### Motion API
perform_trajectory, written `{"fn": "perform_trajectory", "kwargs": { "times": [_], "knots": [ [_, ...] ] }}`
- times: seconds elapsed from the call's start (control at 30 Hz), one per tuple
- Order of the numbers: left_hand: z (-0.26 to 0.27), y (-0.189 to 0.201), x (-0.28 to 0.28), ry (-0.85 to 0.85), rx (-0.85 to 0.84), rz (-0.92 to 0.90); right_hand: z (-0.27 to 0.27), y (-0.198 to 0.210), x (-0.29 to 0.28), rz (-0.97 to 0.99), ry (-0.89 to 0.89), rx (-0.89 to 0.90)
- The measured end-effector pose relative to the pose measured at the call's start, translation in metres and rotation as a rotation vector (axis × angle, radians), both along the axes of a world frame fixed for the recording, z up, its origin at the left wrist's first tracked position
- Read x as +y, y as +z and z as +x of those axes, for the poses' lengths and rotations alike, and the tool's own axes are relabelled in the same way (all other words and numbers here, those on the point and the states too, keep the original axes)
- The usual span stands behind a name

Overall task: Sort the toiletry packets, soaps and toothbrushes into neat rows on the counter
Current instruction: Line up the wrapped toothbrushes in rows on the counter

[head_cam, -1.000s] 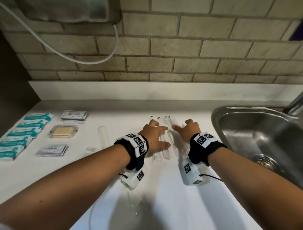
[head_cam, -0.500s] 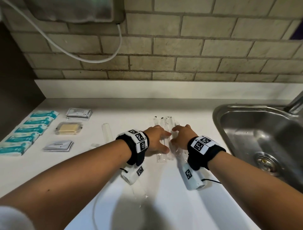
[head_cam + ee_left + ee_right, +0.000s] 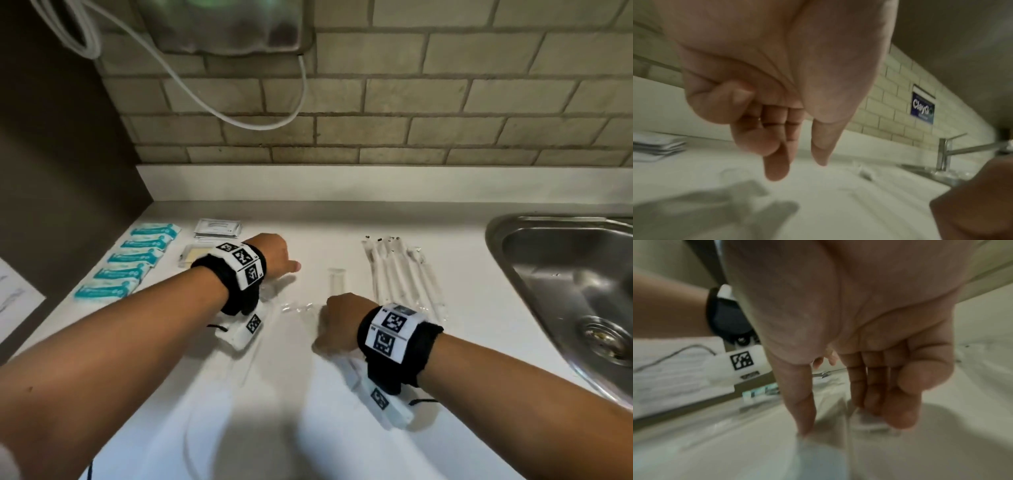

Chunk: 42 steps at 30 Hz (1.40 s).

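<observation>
Several wrapped white toothbrushes [image 3: 400, 277] lie side by side on the white counter [image 3: 308, 428], left of the sink. One stray clear-wrapped toothbrush [image 3: 337, 281] lies apart to their left. My right hand [image 3: 337, 310] is at its near end; in the right wrist view the thumb and fingertips [image 3: 836, 420] close on the clear wrapper. My left hand [image 3: 274, 255] hovers further left, next to the boxed soap [image 3: 190, 255], and holds nothing; its fingers [image 3: 777, 172] point down. Teal packets [image 3: 133, 258] form a row at the far left. White sachets [image 3: 217, 228] are stacked behind the soap.
A steel sink [image 3: 565, 291] takes up the right side, its tap [image 3: 941, 151] behind it. Crumpled clear wrapping [image 3: 298, 306] lies between my hands. A brick wall and a white ledge bound the back. A dark panel closes off the left.
Both hands have left the toothbrush row and moved left. The right hand has come down on the stray wrapped toothbrush. The head view has shifted left.
</observation>
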<state>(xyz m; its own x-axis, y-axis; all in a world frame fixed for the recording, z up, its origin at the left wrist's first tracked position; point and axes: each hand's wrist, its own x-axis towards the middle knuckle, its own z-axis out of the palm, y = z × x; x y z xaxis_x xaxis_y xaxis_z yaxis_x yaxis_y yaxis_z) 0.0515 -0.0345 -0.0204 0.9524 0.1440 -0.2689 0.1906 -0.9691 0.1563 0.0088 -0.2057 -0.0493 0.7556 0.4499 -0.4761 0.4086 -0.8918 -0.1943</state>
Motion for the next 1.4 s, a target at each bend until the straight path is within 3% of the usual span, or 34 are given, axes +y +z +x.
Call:
{"fn": "perform_trajectory", "kwargs": {
  "times": [0.2,0.37,0.57,0.7,0.87,1.03,1.13,1.2,1.4],
  "knots": [
    [0.0,-0.032,0.013,0.115,0.029,-0.002,-0.001,-0.003,0.025,-0.063,-0.05,0.029],
    [0.007,-0.031,0.011,0.118,-0.001,-0.082,0.002,-0.003,0.019,-0.034,-0.168,0.088],
    [0.01,-0.018,0.009,0.098,-0.075,-0.204,0.012,0.014,0.011,0.176,-0.43,-0.032],
    [0.01,-0.015,0.007,0.037,-0.112,-0.285,0.018,0.015,0.005,0.305,-0.556,0.019],
    [0.013,-0.012,0.011,0.034,-0.242,-0.401,0.019,0.009,0.01,0.29,-0.538,-0.002],
    [0.013,-0.014,0.017,0.014,-0.269,-0.423,0.037,0.013,0.01,0.225,-0.6,-0.1],
    [0.015,-0.016,0.026,0.018,-0.278,-0.44,0.048,0.007,0.012,0.178,-0.607,-0.045],
    [0.017,-0.017,0.033,0.019,-0.285,-0.431,0.05,0.0,0.02,0.225,-0.58,0.007],
    [0.022,-0.021,0.04,0.025,-0.259,-0.331,0.077,-0.006,0.055,0.168,-0.494,-0.129]
  ]
}}
